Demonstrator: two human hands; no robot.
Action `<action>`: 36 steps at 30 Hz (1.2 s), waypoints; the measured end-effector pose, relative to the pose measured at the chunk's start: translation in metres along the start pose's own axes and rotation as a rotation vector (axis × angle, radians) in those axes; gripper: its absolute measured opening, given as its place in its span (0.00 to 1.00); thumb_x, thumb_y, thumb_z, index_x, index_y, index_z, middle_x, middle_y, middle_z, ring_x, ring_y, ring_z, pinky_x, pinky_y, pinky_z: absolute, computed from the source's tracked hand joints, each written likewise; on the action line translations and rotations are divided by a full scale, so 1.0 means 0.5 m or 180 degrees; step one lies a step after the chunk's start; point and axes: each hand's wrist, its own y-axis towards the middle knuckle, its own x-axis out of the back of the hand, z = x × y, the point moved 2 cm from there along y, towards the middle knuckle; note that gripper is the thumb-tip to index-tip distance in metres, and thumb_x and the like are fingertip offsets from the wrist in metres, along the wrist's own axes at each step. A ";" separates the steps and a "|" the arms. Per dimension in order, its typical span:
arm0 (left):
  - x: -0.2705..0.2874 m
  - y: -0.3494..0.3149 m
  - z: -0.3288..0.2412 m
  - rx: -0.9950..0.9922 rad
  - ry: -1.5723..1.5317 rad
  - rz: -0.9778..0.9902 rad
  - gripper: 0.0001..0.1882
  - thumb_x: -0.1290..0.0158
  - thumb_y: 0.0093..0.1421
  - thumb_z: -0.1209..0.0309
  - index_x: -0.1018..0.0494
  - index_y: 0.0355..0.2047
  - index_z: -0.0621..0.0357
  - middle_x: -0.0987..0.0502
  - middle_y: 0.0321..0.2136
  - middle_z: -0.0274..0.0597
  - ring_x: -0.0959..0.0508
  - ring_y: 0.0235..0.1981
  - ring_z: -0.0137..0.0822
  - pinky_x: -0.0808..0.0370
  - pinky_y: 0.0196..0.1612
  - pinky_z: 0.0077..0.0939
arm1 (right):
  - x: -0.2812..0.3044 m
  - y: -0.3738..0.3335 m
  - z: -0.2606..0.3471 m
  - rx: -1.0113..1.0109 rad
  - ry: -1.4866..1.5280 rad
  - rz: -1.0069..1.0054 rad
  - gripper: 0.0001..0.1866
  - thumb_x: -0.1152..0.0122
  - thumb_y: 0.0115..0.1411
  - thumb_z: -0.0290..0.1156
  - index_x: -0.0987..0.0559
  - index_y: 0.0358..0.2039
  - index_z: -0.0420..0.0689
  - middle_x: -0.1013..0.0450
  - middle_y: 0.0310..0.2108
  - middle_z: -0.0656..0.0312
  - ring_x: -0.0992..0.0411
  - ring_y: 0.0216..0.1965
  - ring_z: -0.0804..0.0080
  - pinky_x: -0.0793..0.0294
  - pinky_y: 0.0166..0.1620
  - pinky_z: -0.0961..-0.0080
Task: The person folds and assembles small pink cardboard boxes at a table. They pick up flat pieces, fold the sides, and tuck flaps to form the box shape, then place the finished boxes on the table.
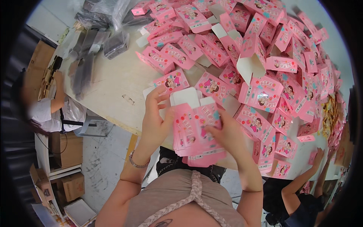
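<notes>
A stack of flattened pink cartons (187, 130) with white flaps stands tilted in front of my body, just off the table's near edge. My right hand (228, 133) grips its right side, thumb on the printed front face. At the left edge, my left hand (155, 115) holds the stack with its thumb against the side and its fingers curved and somewhat apart. Just beyond my hands lies a pink carton (172, 80) printed with a cartoon figure. Another opened-out carton (261, 94) rests right of it, at the front of a large heap.
The heap of folded pink cartons (211, 49) covers the table's (117, 90) far middle and right. Dark plastic-wrapped packs (115, 44) lie far left. One person (51, 109) sits at left; another person's arm (302, 181) reaches in at right, near gold wrappers (331, 117). Cardboard boxes (72, 187) stand lower left.
</notes>
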 end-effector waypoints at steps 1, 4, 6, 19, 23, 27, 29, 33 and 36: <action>-0.006 -0.006 0.002 0.0012 0.0085 0.0074 0.27 0.51 0.60 0.74 0.46 0.58 0.64 0.41 0.58 0.46 0.33 0.53 0.38 0.32 0.50 0.29 | 0.003 -0.004 -0.005 -0.0258 0.0252 0.0028 0.36 0.32 0.48 0.40 0.36 0.53 0.37 0.28 0.36 0.47 0.28 0.35 0.53 0.28 0.38 0.64; -0.035 -0.008 -0.016 0.0354 -0.0735 -0.0036 0.26 0.52 0.61 0.73 0.46 0.59 0.61 0.39 0.56 0.46 0.32 0.51 0.36 0.31 0.49 0.29 | 0.070 -0.012 0.067 -0.0643 -0.0165 0.0286 0.21 0.36 0.53 0.31 0.27 0.47 0.39 0.27 0.38 0.56 0.28 0.31 0.67 0.28 0.34 0.72; -0.059 -0.005 -0.043 0.0759 -0.1533 0.0110 0.26 0.54 0.62 0.73 0.46 0.60 0.60 0.37 0.54 0.46 0.31 0.50 0.36 0.31 0.48 0.29 | 0.074 -0.031 0.096 0.0229 -0.0440 0.0291 0.24 0.33 0.50 0.30 0.27 0.48 0.39 0.26 0.38 0.56 0.28 0.31 0.67 0.27 0.35 0.73; -0.101 0.038 -0.154 -0.0353 -0.2118 0.1005 0.37 0.51 0.59 0.72 0.57 0.64 0.66 0.44 0.61 0.48 0.44 0.63 0.38 0.45 0.62 0.33 | 0.096 0.007 0.155 0.0968 0.1438 -0.0932 0.41 0.33 0.52 0.34 0.45 0.62 0.39 0.32 0.48 0.54 0.33 0.51 0.66 0.32 0.51 0.70; -0.100 0.017 -0.145 -0.0216 -0.1330 0.1262 0.40 0.45 0.58 0.67 0.56 0.64 0.64 0.46 0.61 0.48 0.43 0.61 0.37 0.44 0.61 0.31 | 0.094 0.019 0.113 0.1681 0.0713 -0.0956 0.32 0.33 0.52 0.29 0.38 0.55 0.39 0.32 0.43 0.55 0.32 0.47 0.66 0.34 0.50 0.71; -0.089 0.026 -0.142 0.0033 -0.1122 0.1635 0.34 0.44 0.57 0.68 0.48 0.59 0.62 0.40 0.55 0.48 0.35 0.55 0.39 0.36 0.54 0.29 | 0.096 0.037 0.105 0.1715 0.1353 -0.1275 0.22 0.33 0.52 0.29 0.31 0.46 0.41 0.31 0.41 0.57 0.32 0.44 0.69 0.33 0.46 0.74; -0.084 0.026 -0.133 -0.0316 -0.0698 0.1474 0.33 0.43 0.56 0.69 0.47 0.57 0.62 0.38 0.52 0.48 0.32 0.51 0.40 0.33 0.51 0.28 | 0.084 0.042 0.122 0.1367 0.2477 -0.1174 0.15 0.33 0.53 0.29 0.26 0.40 0.41 0.30 0.39 0.59 0.32 0.43 0.71 0.33 0.44 0.76; -0.075 0.020 -0.112 -0.0368 -0.0190 0.1270 0.36 0.40 0.54 0.66 0.47 0.58 0.60 0.34 0.48 0.48 0.27 0.46 0.40 0.29 0.46 0.29 | 0.090 0.057 0.107 0.0914 0.2571 -0.0415 0.06 0.36 0.55 0.26 0.20 0.33 0.40 0.29 0.37 0.60 0.31 0.40 0.75 0.30 0.41 0.80; -0.069 0.013 -0.101 -0.0639 -0.0532 0.0936 0.39 0.38 0.52 0.65 0.47 0.58 0.59 0.32 0.47 0.47 0.26 0.40 0.40 0.28 0.42 0.30 | 0.099 0.052 0.143 0.0591 0.2824 -0.0213 0.09 0.39 0.57 0.28 0.19 0.38 0.41 0.28 0.38 0.60 0.29 0.38 0.76 0.28 0.36 0.81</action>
